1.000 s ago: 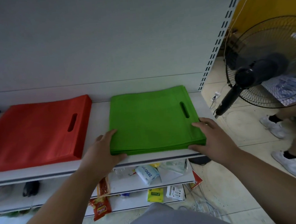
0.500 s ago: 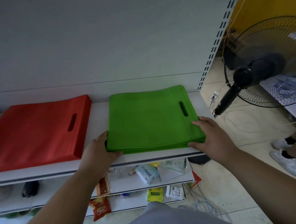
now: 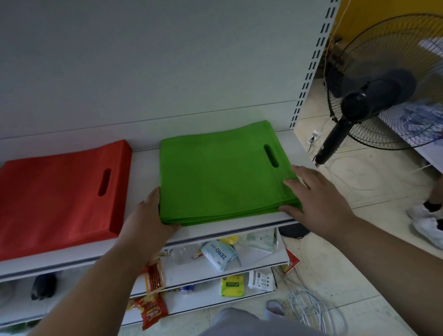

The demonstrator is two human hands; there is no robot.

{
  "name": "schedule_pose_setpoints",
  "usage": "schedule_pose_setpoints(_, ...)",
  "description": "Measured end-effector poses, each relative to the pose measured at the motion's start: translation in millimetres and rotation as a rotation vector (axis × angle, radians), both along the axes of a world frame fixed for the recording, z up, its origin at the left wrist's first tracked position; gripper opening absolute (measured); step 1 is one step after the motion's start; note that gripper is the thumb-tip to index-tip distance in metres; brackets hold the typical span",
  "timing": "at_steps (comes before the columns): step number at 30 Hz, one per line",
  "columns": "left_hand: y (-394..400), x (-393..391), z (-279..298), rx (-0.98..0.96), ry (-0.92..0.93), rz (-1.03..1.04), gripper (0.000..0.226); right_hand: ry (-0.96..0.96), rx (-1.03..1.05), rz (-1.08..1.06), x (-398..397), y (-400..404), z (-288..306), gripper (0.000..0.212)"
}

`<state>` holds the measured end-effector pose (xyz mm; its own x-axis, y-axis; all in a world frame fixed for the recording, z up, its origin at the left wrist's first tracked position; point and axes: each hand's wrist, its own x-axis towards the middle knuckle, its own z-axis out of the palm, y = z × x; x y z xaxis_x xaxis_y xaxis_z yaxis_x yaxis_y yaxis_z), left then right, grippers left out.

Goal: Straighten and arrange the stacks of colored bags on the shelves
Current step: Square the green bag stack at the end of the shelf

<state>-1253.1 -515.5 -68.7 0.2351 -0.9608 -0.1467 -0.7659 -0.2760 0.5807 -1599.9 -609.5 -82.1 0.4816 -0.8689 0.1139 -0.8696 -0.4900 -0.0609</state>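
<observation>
The green bag stack [image 3: 223, 171] lies between both hands on the shelf [image 3: 219, 227]: left hand [image 3: 150, 220] flat against its left edge, right hand [image 3: 314, 195] with straight fingers [image 3: 293, 185] over its right corner.

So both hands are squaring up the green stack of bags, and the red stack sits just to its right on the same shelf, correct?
Not quite. In the head view the red stack lies to the left of the green stack, not the right. The rest holds: the left hand and right hand press its two sides, on the same shelf.
</observation>
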Motion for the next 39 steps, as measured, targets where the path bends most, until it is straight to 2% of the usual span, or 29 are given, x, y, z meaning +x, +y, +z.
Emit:
schedule_pose_setpoints(5, 4.7, -6.7, 8.6, -0.061, 0.137, 0.03, 0.082, 0.033, -0.043, 0.034, 16.2, 5.9, 2.9, 0.062)
schedule_pose_setpoints(8, 3.1, -8.8, 14.5, -0.094, 0.15, -0.001, 0.089, 0.05, -0.02, 0.065, 33.1, 8.1, 4.5, 0.06)
schedule_pose_setpoints(13, 0.0, -3.7, 12.1, -0.086, 0.135, -0.019, 0.082, 0.053, 0.034, 0.131, 70.1, 16.6, 9.9, 0.066)
schedule_pose_setpoints(16, 2.3, -1.8, 6.5, -0.09, 0.1, 0.031, 0.069, 0.007, 0.069, 0.207, 100.8, 23.1, 12.1, 0.067)
schedule_pose_setpoints(20, 4.0, -5.1, 6.8, -0.115, 0.182, 0.095, 0.059, -0.052, 0.024, 0.297, 136.6, 25.7, 14.4, 0.046)
schedule_pose_setpoints(23, 3.7, -7.1, 7.6, -0.117, 0.183, 0.105, 0.057, -0.058, -0.048, 0.364, 149.0, 25.8, 12.5, 0.034)
schedule_pose_setpoints(30, 4.0, -7.4, 7.8, -0.079, 0.311, 0.156, 0.058, -0.055, -0.14, 0.379, 154.7, 29.9, 10.0, 0.038)
schedule_pose_setpoints(39, 7.6, -2.6, 8.6, -0.039, 0.339, 0.126, 0.064, -0.09, -0.056, 0.337, 154.5, 39.2, 3.0, 0.039)
